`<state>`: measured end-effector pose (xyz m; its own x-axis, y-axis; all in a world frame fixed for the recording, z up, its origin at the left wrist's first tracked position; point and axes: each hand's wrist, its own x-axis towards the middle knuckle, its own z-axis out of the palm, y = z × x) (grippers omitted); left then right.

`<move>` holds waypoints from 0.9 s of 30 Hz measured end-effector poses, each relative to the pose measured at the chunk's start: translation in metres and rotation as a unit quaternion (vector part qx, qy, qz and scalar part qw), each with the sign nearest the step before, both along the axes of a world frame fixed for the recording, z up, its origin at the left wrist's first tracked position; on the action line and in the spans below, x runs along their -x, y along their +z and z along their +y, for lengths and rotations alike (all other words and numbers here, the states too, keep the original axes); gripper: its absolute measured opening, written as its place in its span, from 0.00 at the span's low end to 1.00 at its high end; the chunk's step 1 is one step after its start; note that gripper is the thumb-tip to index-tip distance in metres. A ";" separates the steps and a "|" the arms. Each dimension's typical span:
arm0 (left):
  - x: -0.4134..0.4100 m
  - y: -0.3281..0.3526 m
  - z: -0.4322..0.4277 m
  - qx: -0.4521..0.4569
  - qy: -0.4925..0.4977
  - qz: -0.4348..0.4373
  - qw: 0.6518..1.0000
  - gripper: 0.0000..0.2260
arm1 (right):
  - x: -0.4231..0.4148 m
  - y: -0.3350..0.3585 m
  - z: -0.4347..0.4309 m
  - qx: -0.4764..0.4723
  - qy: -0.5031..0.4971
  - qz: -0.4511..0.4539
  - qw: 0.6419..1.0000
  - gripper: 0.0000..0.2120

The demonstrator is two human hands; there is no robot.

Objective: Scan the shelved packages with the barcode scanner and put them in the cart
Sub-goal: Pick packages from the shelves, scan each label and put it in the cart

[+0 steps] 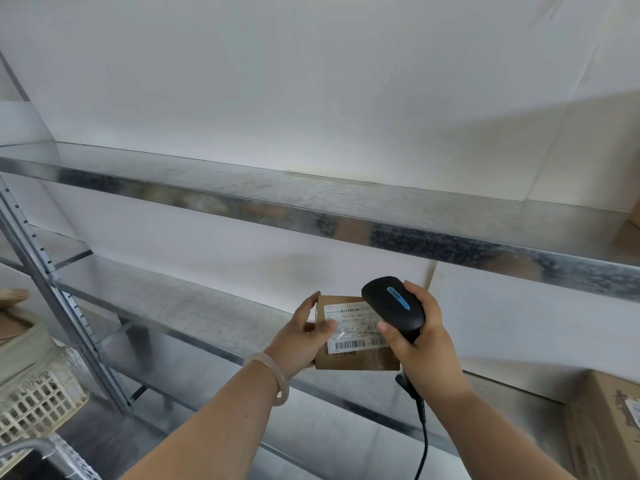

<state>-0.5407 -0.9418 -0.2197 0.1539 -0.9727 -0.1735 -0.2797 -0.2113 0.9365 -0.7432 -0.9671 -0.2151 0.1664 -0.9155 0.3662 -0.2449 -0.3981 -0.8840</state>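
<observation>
A small brown cardboard package with a white barcode label is held up in front of the middle shelf. My left hand grips its left side, thumb across the label. My right hand grips the handle of a black barcode scanner with a blue strip on top. The scanner's head hangs just over the package's upper right corner, pointing down at the label. Its black cable drops below my right wrist.
Metal shelves run across the view against a white wall. A larger cardboard box stands on the shelf at the lower right. A white plastic crate and a cart handle are at the lower left.
</observation>
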 end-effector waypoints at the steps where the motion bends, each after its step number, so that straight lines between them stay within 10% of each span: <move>1: 0.000 0.000 0.001 0.007 0.003 0.000 1.000 0.25 | 0.000 0.000 0.000 0.000 0.003 0.003 1.000 0.29; 27: -0.033 0.004 0.056 0.064 0.172 0.100 0.978 0.20 | -0.030 -0.005 0.024 0.001 0.076 0.001 0.997 0.31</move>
<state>-0.5076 -0.8860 -0.2161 0.4519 -0.8849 -0.1133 -0.0216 -0.1379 0.9902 -0.7133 -0.9428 -0.2199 0.3041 -0.8790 0.3672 -0.1825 -0.4321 -0.8832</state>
